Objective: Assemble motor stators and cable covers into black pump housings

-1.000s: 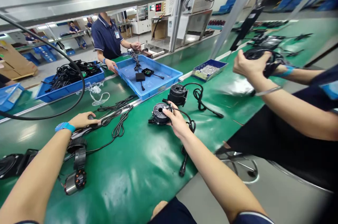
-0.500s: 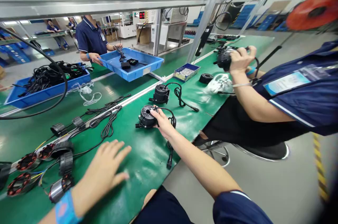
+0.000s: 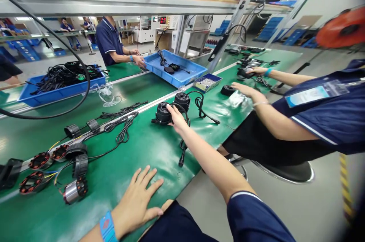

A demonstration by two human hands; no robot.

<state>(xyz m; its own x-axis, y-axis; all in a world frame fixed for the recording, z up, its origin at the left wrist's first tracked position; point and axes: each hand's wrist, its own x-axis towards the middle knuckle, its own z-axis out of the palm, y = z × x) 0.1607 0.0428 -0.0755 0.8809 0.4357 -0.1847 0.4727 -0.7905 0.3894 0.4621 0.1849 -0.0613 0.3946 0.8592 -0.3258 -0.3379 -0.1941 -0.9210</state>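
My right hand (image 3: 177, 119) grips a black round motor housing (image 3: 163, 113) with a grooved top and a short side spout. Its black cable hangs behind the hand and ends in a plug (image 3: 181, 160) near the table edge. A second motor housing (image 3: 182, 100) of the same kind stands right behind it, its cable (image 3: 200, 107) coiled to the right. My left hand (image 3: 139, 200), with a blue wristband, lies flat with fingers spread on the green table (image 3: 119, 169). Nothing is in it.
Copper-wound stators (image 3: 32, 182), black ring caps (image 3: 80, 166) and cables (image 3: 122, 133) lie at left. A blue tray (image 3: 185, 81) is held by a person opposite. A blue bin of cables (image 3: 62, 91) stands far left. At right, a co-worker's hand (image 3: 242, 89) reaches near a black ring (image 3: 227, 90).
My left hand has come down and right onto the table. The right hand has moved the motor housing close to the second one. The blue tray has shifted right; the co-worker has lowered a black device.
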